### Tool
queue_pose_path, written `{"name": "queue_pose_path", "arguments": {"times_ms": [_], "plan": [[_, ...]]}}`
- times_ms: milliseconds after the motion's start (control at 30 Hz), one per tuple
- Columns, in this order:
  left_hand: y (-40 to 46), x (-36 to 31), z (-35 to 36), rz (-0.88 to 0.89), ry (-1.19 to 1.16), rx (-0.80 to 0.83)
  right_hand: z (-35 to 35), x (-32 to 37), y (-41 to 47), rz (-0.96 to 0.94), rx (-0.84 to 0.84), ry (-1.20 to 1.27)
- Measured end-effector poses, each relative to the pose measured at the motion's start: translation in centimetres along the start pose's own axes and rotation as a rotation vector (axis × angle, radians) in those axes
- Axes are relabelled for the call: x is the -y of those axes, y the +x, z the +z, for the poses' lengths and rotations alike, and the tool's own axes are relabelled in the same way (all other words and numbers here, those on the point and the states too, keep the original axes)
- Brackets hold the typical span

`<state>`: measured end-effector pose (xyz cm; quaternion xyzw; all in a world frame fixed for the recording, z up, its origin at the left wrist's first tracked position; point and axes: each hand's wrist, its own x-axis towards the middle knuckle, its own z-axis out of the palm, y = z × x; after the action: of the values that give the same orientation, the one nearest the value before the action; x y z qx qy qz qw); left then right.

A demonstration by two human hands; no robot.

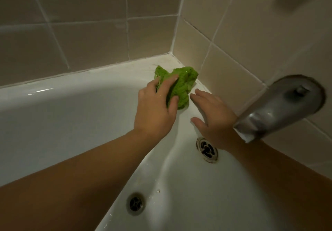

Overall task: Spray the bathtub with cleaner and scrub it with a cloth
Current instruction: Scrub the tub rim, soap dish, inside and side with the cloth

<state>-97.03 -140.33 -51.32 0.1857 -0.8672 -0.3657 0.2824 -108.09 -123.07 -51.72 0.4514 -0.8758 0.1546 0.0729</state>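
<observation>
From the head camera we see our left hand (155,108) gripping a crumpled green cloth (179,85), thumb curled round its near edge and forefinger laid across the top, the bunched folds spilling out beyond the fingertips toward the corner. The cloth sits on the white bathtub (75,108) where its rim meets the beige wall tiles (86,40), just past our left fingers and just beside the tips of our right ones. Our right hand (212,121) holds nothing; its fingers are straight and spread, lying flat against the tub's end wall with the thumb pointing back toward the left hand. Just behind the right wrist, the round overflow grille (207,149) is set into the tub wall, and nearer to us, under our left forearm, sits the drain (135,203). A dull metal spout (274,110) juts from the tiles to the right of our right hand, overhanging the wrist
</observation>
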Motion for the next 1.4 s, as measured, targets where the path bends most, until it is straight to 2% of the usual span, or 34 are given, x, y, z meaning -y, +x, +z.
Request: {"name": "queue_pose_path", "arguments": {"times_ms": [133,200,300,400,500,667,767,967,1033,1133,1267,1333,1400], "plan": [[0.6,-1.5,0.4,-0.032,0.082,0.040,0.1,0.1,0.8,-0.108,-0.061,-0.058],[0.9,-1.4,0.7,-0.029,0.118,0.046,0.0,0.3,1.2,-0.122,-0.043,-0.057],[0.8,-0.7,1.5,0.012,0.158,0.038,0.4,0.2,1.1,-0.130,-0.106,-0.023],[-0.3,0.4,2.9,0.006,0.079,-0.051,0.2,0.2,1.3,-0.122,0.004,0.051],[-2.1,1.2,4.9,-0.103,-0.024,-0.094,-0.6,0.6,1.2,-0.072,0.116,0.031],[-4.2,2.7,9.0,-0.168,-0.208,-0.230,-1.8,1.9,1.2,-0.045,0.128,-0.039],[-5.8,4.4,11.8,-0.285,-0.267,-0.255,-1.6,1.6,1.1,-0.075,0.127,-0.066],[-8.4,7.3,15.7,-0.726,-0.509,-0.269,-1.4,0.7,1.0,-0.090,0.164,-0.126],[-7.4,5.6,14.8,-0.706,-0.571,-0.308,-1.7,1.0,1.1,-0.045,0.203,-0.140],[-5.1,1.8,12.4,-0.512,-0.592,-0.352,-2.1,1.7,1.2,-0.009,0.207,-0.112],[-4.9,1.5,12.3,-0.315,-0.477,-0.382,-2.4,2.3,1.2,0.017,0.221,-0.082],[-6.1,3.1,13.5,-0.348,-0.429,-0.369,-2.7,2.5,1.1,0.031,0.249,-0.086],[-7.0,4.4,14.4,-0.475,-0.451,-0.345,-2.7,2.5,1.1,0.032,0.262,-0.084]]}}
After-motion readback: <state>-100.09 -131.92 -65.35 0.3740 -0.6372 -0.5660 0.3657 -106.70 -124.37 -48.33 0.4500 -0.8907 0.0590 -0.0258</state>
